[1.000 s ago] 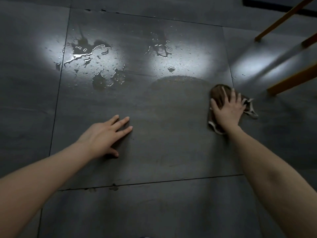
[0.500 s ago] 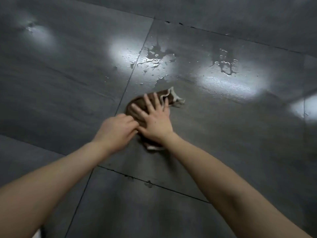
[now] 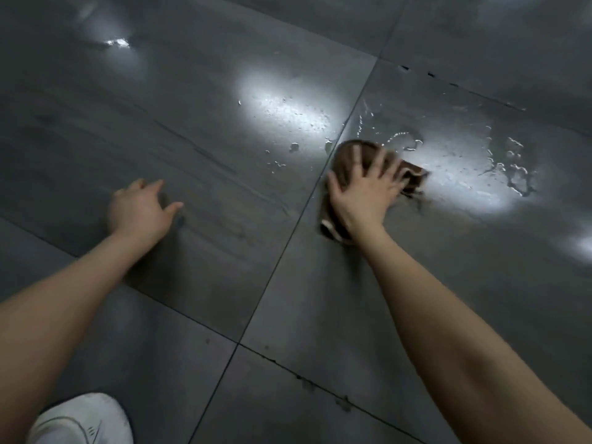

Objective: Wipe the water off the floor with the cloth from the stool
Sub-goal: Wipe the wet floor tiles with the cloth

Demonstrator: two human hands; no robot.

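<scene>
A brown cloth (image 3: 347, 157) with a pale edge lies bunched on the dark grey tiled floor (image 3: 198, 149). My right hand (image 3: 365, 190) presses flat on it, fingers spread, covering most of it. Water (image 3: 515, 174) lies in puddles and drops to the right of the cloth, and smaller drops (image 3: 288, 149) lie to its left, across the tile joint. My left hand (image 3: 141, 209) rests on the floor well to the left of the cloth, fingers apart, holding nothing.
A white shoe (image 3: 80, 421) shows at the bottom left corner. Bright light patches reflect off the wet tiles. Dark grout lines cross the floor, with small chips along the joint at the lower right.
The cloth has swept across the floor under my right hand and now sits by the tile joint among the drops. My left hand has moved away from the cloth to the left.
</scene>
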